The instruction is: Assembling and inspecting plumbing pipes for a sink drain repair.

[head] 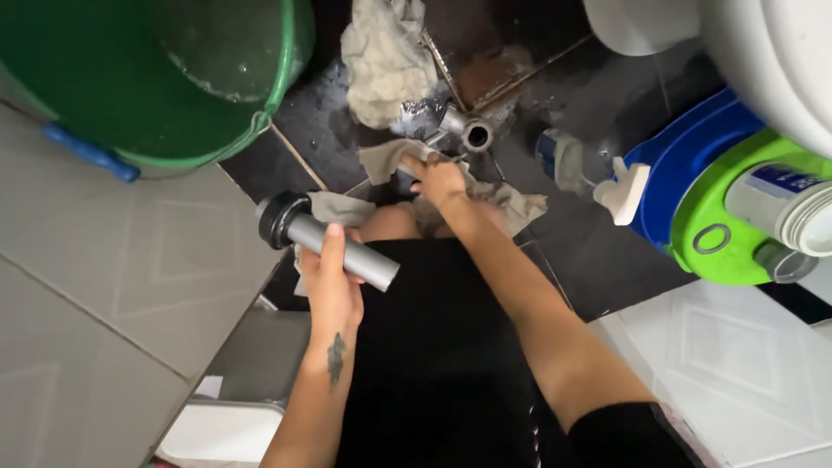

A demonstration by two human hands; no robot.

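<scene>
Left hand: the left hand [334,282] is closed around a grey pipe section [342,251], thumb laid along its top, holding it over the person's lap.
Pipe section: a short grey tube with a black ring collar at its far end, tilted so the collar points up and to the left and the open cut end points down and to the right; a bit of cloth shows just behind the hand.
Right hand: the right hand [440,180] reaches forward and presses down on a grey rag [511,201], fingers curled over it; it looks like a grip on the cloth, though the fingertips are partly hidden.
Rag: it lies crumpled on the dark wet floor tiles [598,251], spreading to both sides of the hand.
Metal fitting: a short chrome pipe stub [472,132] with an open round mouth sits just beyond the right hand's fingers.
Second cloth: a pale bunched cloth [386,61] lies farther out, touching the fitting's far side.
Left surroundings: a green bucket [277,78] stands at upper left.
Right surroundings: a blue and green container [702,199] with a white nozzle stands at right, beside a white toilet bowl [771,52].
</scene>
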